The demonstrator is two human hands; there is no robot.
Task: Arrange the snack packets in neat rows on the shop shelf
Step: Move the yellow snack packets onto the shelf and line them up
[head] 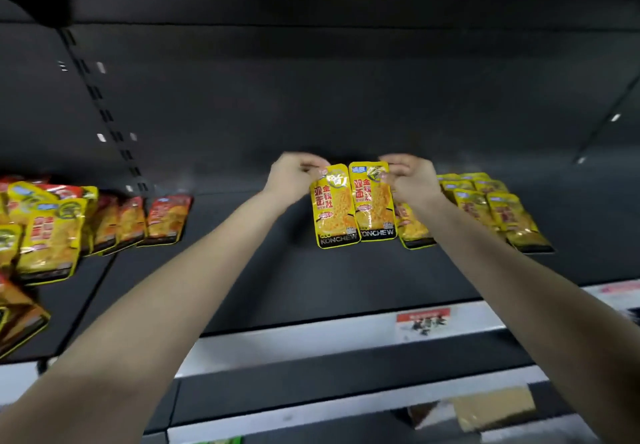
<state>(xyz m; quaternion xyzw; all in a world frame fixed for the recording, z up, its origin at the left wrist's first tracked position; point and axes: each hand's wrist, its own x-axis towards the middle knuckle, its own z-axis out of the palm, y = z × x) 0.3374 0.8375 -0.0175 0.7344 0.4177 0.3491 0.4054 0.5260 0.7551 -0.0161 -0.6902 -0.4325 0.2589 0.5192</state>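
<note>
Grips, both occupied: left hand (294, 175) is pinching the top edge of the left packet (334, 215), fingers curled over it. Right hand (410, 177) is pinching the top right corner of the right packet (372, 204) in the same way.

Packets, two: yellow pouches with red characters and a black foot band reading KONCHEW are hanging face-out from the fingers, side by side. Their long edges are touching, and the right one is sitting slightly higher. Both are being held at the middle of the shelf (346, 281), close to its back. Whether their lower ends are resting on the deck cannot be told.

Yellow stock (498, 208), right: matching pouches are lying flat in overlapping rows just beside the right hand. One more pouch (412, 227) is showing partly from behind the right forearm.

Red stock (166, 218), left: several red pouches are leaning in a row, well apart from the held pair. More yellow pouches (52, 232) are crowding the left edge beside them, loosely piled.

Fittings: a dark back panel (346, 97) is rising behind everything, and a slotted upright (104, 107) is running down its left side. A white price strip (311, 343) is fronting the shelf and carrying a red-topped label (424, 322), too blurred to read.
</note>
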